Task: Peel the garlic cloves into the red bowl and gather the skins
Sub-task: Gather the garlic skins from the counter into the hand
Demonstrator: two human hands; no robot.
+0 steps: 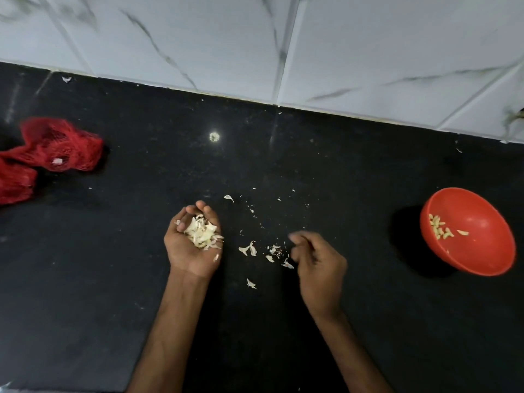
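The left hand [192, 245] lies palm up, fingers cupped around a pile of skins [202, 232]; loosely heaped, it could spill if the palm tips. The right hand [317, 259] is blurred, fingers curled; whether it pinches a scrap I cannot tell. Between the hands, loose skins [248, 249] lie on the worktop [113, 251], light enough to scatter under a quick sweep. Well right of the right hand, the red bowl [482, 251] holds peeled cloves [439, 229].

Black counter [113, 279] carries red bowl [482, 248], red mesh bag [56, 146], scattered garlic skins [249, 249].
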